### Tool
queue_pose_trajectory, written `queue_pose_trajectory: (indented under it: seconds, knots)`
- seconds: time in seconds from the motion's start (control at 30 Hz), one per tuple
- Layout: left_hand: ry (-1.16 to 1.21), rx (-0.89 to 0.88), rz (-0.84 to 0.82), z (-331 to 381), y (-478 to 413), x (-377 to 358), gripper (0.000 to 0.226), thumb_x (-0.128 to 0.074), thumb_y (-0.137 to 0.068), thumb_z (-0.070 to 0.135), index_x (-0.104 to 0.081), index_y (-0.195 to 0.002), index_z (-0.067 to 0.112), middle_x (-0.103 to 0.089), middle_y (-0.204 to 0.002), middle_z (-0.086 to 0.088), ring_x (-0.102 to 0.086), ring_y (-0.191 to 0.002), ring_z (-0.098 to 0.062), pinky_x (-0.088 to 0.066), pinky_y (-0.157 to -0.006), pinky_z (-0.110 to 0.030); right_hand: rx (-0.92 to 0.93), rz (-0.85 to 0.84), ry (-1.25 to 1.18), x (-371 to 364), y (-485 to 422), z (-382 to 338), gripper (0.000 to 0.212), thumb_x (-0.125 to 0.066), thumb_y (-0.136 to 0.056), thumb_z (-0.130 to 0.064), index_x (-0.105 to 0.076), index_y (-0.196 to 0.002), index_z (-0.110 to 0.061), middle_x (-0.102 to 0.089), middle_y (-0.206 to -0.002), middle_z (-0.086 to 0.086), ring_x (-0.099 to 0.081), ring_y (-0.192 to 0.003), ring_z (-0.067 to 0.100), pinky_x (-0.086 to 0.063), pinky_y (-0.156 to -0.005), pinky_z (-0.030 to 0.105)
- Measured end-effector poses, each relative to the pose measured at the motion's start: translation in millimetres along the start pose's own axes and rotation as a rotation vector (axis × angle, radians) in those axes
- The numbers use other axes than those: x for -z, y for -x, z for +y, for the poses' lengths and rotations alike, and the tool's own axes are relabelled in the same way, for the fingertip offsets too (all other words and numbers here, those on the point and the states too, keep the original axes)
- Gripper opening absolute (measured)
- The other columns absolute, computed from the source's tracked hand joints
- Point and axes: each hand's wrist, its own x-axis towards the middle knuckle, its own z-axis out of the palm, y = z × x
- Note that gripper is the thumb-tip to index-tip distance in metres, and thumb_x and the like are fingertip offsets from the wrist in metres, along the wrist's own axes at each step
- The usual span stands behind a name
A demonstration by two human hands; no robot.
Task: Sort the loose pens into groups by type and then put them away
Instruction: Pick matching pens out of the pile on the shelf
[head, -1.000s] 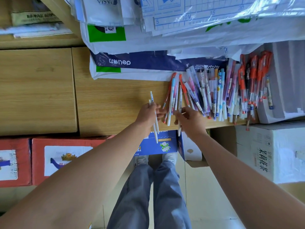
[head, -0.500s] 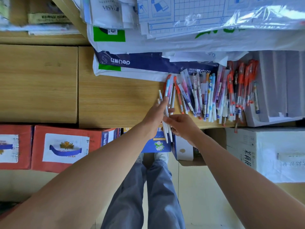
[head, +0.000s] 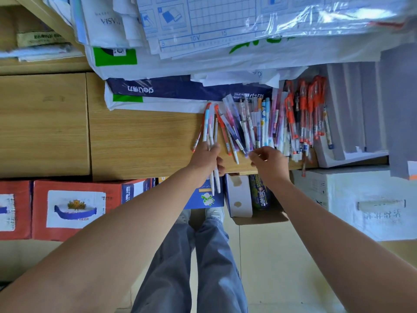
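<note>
A spread of loose pens lies on the wooden desk, with red-capped pens bunched at its right. My left hand grips a few white pens; their lower ends stick out past the desk's front edge. My right hand hovers over the near ends of the pens in the middle of the spread, fingers curled. Whether it pinches a pen is hidden by the hand.
Paper packs and a blue deli ream pile up behind the pens. A white foam tray sits at the right. Red boxes, a blue box and a white carton stand under the desk edge.
My right hand left the white pens in my left hand and moved right to the middle of the spread. My left hand kept its grip on the white pens.
</note>
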Motion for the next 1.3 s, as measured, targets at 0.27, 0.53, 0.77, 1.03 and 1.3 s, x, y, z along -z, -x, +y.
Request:
queue_pose_trajectory:
  seconds: [0.27,0.53,0.77,1.03,1.3]
  knots:
    - [-0.020,-0.023,0.064,5,-8,-7,0.023,-0.038,-0.103,0.032,-0.046,-0.108,0.011,-0.050,-0.068,-0.003,-0.052,-0.061,-0.017,-0.044,-0.061,-0.026,0.066,-0.218,-0.003,2,-14,-6,0.021,-0.060,-0.092,-0.034,-0.065,-0.103,-0.017,-0.068,-0.091,0.000,-0.063,-0.072,0.016,-0.054,-0.063,0.031]
    - [0.021,0.010,0.041,15,-1,25,0.036,-0.030,-0.104,0.040,-0.054,-0.101,0.012,-0.056,-0.093,0.002,-0.049,-0.077,-0.011,-0.031,-0.059,-0.021,-0.054,-0.861,-0.328,-40,12,-49,0.020,-0.049,-0.100,-0.025,-0.061,-0.105,-0.011,-0.064,-0.080,0.007,-0.063,-0.071,0.015,-0.054,-0.073,0.029]
    - [0.068,-0.206,0.139,3,-2,106,0.042,-0.051,-0.098,0.026,-0.031,-0.134,0.017,-0.055,-0.117,-0.007,-0.057,-0.091,-0.017,-0.049,-0.073,-0.028,-0.062,-0.866,-0.281,-77,30,-87,0.018,-0.037,-0.104,-0.021,-0.047,-0.098,-0.008,-0.029,-0.064,-0.001,-0.026,-0.047,0.008,-0.022,-0.049,0.021]
    - [-0.157,-0.526,0.320,-25,5,225,0.026,-0.054,-0.095,0.013,-0.052,-0.121,0.009,-0.051,-0.101,0.001,-0.053,-0.081,-0.016,-0.043,-0.067,-0.025,0.040,-0.845,-0.140,-168,78,-157,0.019,-0.042,-0.103,-0.023,-0.045,-0.090,-0.009,-0.027,-0.054,-0.005,-0.024,-0.044,0.009,-0.025,-0.043,0.018]
    - [-0.258,-0.498,0.327,-48,33,392,0.028,-0.052,-0.097,0.020,-0.050,-0.123,0.009,-0.053,-0.095,-0.001,-0.057,-0.086,-0.025,-0.049,-0.077,-0.036,0.042,-0.834,-0.144,-304,151,-246,0.021,-0.041,-0.103,-0.014,-0.036,-0.083,-0.011,-0.023,-0.055,-0.001,-0.024,-0.039,0.006,-0.025,-0.042,0.019]
